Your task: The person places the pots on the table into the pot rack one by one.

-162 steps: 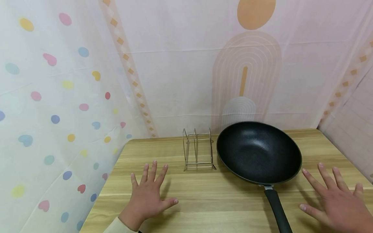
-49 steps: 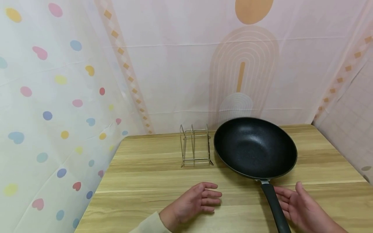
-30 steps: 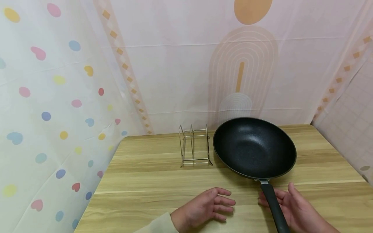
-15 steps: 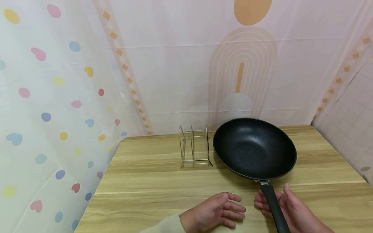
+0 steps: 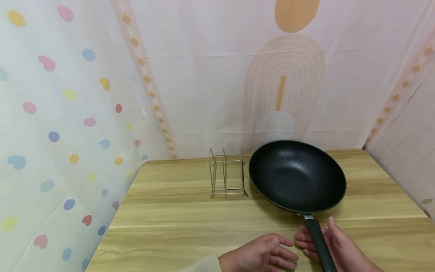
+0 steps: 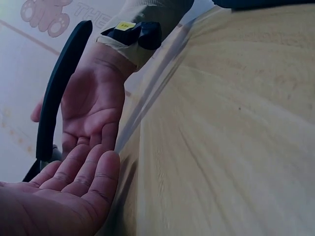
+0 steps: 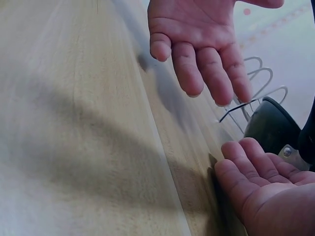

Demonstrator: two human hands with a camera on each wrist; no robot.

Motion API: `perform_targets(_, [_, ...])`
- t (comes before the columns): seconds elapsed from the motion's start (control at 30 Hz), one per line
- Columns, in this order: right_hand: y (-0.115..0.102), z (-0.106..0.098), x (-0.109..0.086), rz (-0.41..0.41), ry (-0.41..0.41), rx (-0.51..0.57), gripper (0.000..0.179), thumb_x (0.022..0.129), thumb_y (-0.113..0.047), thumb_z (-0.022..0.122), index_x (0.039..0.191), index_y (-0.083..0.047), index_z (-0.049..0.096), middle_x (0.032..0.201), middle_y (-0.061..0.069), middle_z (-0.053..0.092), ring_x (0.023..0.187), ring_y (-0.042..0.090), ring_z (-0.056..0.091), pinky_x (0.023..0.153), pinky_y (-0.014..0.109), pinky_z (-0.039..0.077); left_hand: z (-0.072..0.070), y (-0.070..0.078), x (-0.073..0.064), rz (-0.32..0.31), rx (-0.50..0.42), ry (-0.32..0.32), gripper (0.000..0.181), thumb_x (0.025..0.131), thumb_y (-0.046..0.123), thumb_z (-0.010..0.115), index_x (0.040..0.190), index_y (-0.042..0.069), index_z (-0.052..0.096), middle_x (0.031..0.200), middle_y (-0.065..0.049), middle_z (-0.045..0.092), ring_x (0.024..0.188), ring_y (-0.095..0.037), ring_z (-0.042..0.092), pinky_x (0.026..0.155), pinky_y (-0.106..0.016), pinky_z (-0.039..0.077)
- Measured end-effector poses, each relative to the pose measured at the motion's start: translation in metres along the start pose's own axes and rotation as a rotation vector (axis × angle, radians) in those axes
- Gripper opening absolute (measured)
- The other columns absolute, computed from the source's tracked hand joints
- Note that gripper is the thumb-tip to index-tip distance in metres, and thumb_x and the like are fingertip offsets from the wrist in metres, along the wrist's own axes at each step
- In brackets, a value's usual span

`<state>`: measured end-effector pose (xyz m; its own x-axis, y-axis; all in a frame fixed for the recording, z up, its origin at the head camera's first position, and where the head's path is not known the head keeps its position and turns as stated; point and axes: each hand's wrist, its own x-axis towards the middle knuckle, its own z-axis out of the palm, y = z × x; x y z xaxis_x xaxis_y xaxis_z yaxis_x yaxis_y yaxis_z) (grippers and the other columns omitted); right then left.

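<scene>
A black wok [image 5: 297,177] with a long dark handle [image 5: 319,243] sits at the right of the wooden table, the handle pointing toward me. My right hand [image 5: 343,245] is at the handle's right, palm facing left, fingers loosely extended behind and beneath it and the thumb raised apart. Left of the handle, my left hand [image 5: 263,253] hovers with relaxed fingers pointing right, close to the right fingertips. In the left wrist view, the handle [image 6: 61,83] passes in front of the right palm [image 6: 93,103]; neither hand is curled round it. Whether any finger touches it, I cannot tell.
A small wire rack [image 5: 227,189] with upright loops stands just left of the wok. The wood-grain table [image 5: 163,211] backs onto a patterned cloth [image 5: 204,94]. A spotted cloth [image 5: 54,158] hangs at the left.
Both hands began spread flat and far apart. They have turned palms inward and come together near the handle, the left sliding right, the right reaching beneath it. Wok and rack stay put.
</scene>
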<state>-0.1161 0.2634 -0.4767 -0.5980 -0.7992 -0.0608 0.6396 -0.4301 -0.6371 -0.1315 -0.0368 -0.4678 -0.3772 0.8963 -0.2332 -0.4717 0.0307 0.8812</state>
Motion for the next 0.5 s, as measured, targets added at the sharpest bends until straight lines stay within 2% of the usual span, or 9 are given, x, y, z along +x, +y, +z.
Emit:
perform_targets(0.27, [0.001,0.001,0.004,0.0,-0.045,0.013,0.102,0.101,-0.063,-0.015,0.153,-0.004,0.049,0.154,0.012,0.055,0.145,0.023,0.053,0.12,0.032,0.041,0.009,0.001,0.009,-0.032,0.024,-0.009,0.075,0.114,0.054,0.025,0.162,-0.004,0.027,0.163,-0.035,0.033,0.153,-0.049,0.029,0.125,-0.057,0.028])
perform_targets(0.5, [0.002,0.002,0.006,-0.012,-0.095,-0.015,0.103,0.099,-0.061,-0.019,0.152,-0.01,0.053,0.156,0.007,0.056,0.146,0.018,0.051,0.12,0.03,0.04,0.017,0.003,0.024,-0.023,0.073,-0.032,0.077,0.114,0.055,0.022,0.161,-0.005,0.031,0.16,-0.037,0.036,0.151,-0.05,0.033,0.123,-0.052,0.034])
